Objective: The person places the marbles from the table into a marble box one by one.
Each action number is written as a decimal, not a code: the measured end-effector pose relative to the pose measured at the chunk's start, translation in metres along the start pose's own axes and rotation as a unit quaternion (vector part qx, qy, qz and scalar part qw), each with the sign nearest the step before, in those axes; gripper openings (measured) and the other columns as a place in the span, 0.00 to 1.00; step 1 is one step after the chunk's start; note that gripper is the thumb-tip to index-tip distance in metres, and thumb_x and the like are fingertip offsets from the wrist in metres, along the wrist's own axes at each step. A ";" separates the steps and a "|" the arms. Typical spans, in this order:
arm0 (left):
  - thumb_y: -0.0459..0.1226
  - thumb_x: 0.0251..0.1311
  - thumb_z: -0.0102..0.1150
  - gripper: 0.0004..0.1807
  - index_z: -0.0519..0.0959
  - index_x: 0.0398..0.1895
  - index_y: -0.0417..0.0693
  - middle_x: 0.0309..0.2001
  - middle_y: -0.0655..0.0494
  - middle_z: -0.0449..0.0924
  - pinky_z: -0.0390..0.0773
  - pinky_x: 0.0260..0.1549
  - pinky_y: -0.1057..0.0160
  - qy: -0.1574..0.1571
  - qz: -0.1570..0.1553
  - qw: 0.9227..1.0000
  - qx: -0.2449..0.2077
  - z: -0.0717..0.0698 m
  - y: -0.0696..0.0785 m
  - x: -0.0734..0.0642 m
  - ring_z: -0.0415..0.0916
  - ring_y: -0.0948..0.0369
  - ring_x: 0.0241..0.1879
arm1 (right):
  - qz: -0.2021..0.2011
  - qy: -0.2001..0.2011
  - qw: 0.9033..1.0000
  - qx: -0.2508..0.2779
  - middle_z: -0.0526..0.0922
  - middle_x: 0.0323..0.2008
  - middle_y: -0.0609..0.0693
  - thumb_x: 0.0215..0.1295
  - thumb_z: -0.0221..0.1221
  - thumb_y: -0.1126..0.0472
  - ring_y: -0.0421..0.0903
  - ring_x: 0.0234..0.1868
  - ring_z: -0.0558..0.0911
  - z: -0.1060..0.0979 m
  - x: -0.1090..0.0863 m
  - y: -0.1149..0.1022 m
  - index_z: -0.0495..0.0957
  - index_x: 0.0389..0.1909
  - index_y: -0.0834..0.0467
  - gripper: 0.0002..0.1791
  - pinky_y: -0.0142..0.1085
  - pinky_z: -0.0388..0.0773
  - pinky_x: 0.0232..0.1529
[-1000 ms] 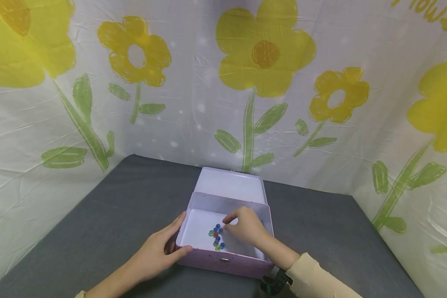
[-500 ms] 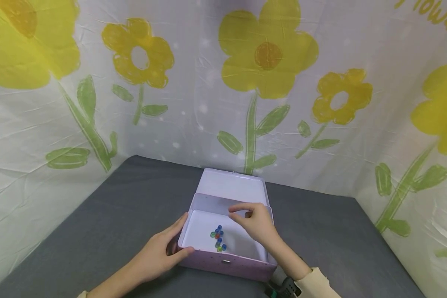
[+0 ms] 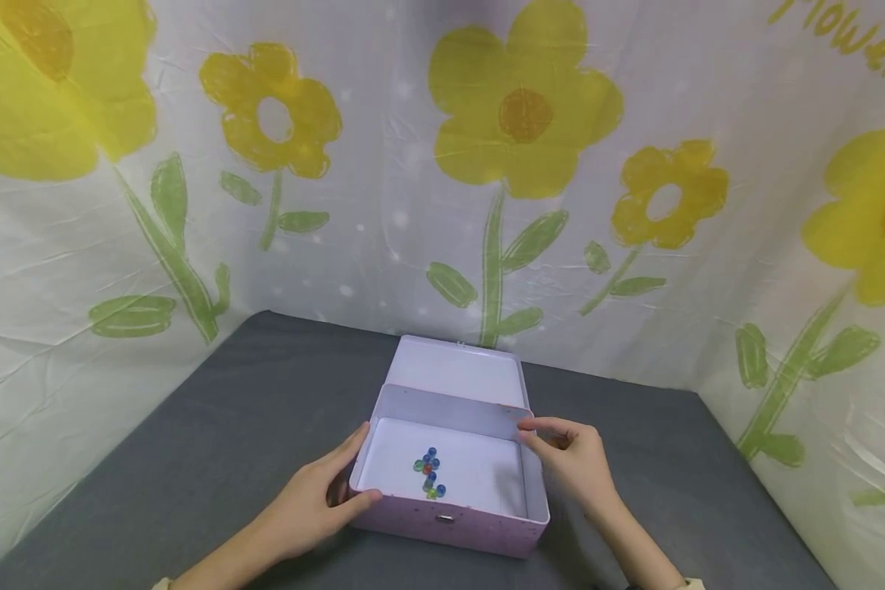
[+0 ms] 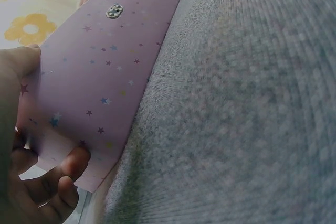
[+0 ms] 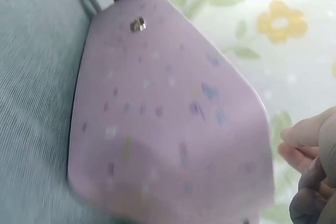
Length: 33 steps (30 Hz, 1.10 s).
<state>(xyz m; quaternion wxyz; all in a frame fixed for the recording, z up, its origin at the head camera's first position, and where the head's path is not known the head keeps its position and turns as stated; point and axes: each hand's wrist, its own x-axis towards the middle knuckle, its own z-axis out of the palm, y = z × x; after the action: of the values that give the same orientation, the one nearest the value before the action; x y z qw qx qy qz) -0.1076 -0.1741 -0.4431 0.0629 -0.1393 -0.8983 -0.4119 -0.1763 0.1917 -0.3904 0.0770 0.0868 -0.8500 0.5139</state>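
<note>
A pink-purple tin box (image 3: 450,528) with small stars and a metal catch stands with its lid (image 3: 457,369) tipped back behind it. Inside, left of the middle, several blue, green and red glass marbles (image 3: 428,469) form a small cluster on the white floor. My left hand (image 3: 310,504) holds the front left corner, thumb along the front rim and fingers against the left side. At the right rim hovers my right hand (image 3: 571,459), thumb and index tips close together; nothing shows between them. In the right wrist view its fingers (image 5: 304,135) are apart from the box wall.
Dark grey cloth covers the table (image 3: 280,410), with room on both sides of the box. A white curtain (image 3: 369,246) with yellow flowers hangs behind and at both sides.
My right hand has risen from beside the marbles and moved right, out to the box's right rim. The left hand stays on the corner; the marbles look the same.
</note>
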 end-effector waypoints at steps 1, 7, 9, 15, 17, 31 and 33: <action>0.59 0.64 0.70 0.51 0.60 0.85 0.52 0.79 0.47 0.65 0.75 0.41 0.66 0.002 0.003 1.000 0.005 0.000 0.000 0.000 0.74 0.63 0.47 | 0.007 0.004 1.000 -0.003 0.70 0.14 0.44 0.66 0.74 0.59 0.35 0.16 0.57 -0.006 -0.002 0.003 0.92 0.45 0.55 0.09 0.29 0.55 0.18; 0.60 0.65 0.69 0.50 0.60 0.85 0.52 0.79 0.47 0.65 0.80 0.56 0.55 0.014 0.023 0.999 0.023 0.002 -0.002 -0.002 0.74 0.57 0.62 | 0.047 0.024 0.998 -0.016 0.92 0.42 0.50 0.66 0.74 0.55 0.36 0.20 0.69 -0.036 -0.013 0.023 0.91 0.51 0.56 0.16 0.32 0.67 0.26; 0.60 0.65 0.69 0.50 0.60 0.85 0.52 0.79 0.47 0.66 0.80 0.56 0.55 0.017 0.026 0.999 0.025 0.002 -0.002 -0.002 0.74 0.57 0.63 | 0.056 0.033 0.998 -0.022 0.91 0.48 0.49 0.66 0.74 0.54 0.37 0.23 0.75 -0.045 -0.017 0.029 0.90 0.53 0.57 0.18 0.32 0.69 0.30; 0.60 0.65 0.69 0.50 0.60 0.85 0.53 0.78 0.46 0.66 0.80 0.50 0.60 0.016 0.028 0.999 0.016 0.002 -0.002 -0.001 0.75 0.57 0.58 | 0.077 0.062 0.994 -0.048 0.91 0.49 0.46 0.67 0.74 0.51 0.36 0.39 0.88 -0.070 -0.027 0.042 0.89 0.55 0.59 0.21 0.33 0.70 0.34; 0.60 0.65 0.69 0.50 0.60 0.85 0.53 0.79 0.46 0.65 0.79 0.47 0.62 0.014 0.027 0.999 0.010 0.002 -0.002 -0.001 0.76 0.58 0.57 | 0.093 0.066 0.992 -0.047 0.91 0.48 0.43 0.66 0.74 0.50 0.37 0.37 0.88 -0.076 -0.030 0.045 0.89 0.56 0.60 0.23 0.33 0.69 0.32; 0.58 0.65 0.71 0.50 0.60 0.85 0.53 0.76 0.46 0.69 0.71 0.30 0.68 0.003 0.014 1.000 -0.017 0.003 -0.004 0.000 0.67 0.70 0.31 | 0.115 0.029 0.987 -0.108 0.92 0.46 0.54 0.65 0.74 0.57 0.37 0.14 0.60 -0.086 -0.042 0.071 0.90 0.53 0.59 0.18 0.32 0.62 0.17; 0.58 0.65 0.71 0.50 0.60 0.85 0.54 0.76 0.46 0.69 0.71 0.31 0.68 0.004 0.011 1.000 -0.015 0.003 -0.003 0.000 0.68 0.70 0.32 | 0.118 0.019 0.987 -0.109 0.91 0.38 0.57 0.63 0.75 0.57 0.36 0.14 0.60 -0.086 -0.044 0.076 0.90 0.52 0.59 0.18 0.31 0.61 0.17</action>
<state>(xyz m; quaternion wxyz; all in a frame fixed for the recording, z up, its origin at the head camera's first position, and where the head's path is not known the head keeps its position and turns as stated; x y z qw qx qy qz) -0.1085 -0.1740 -0.4476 0.0688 -0.1486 -0.8904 -0.4248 -0.1475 0.3057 -0.4263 0.0413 -0.0328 -0.9038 0.4248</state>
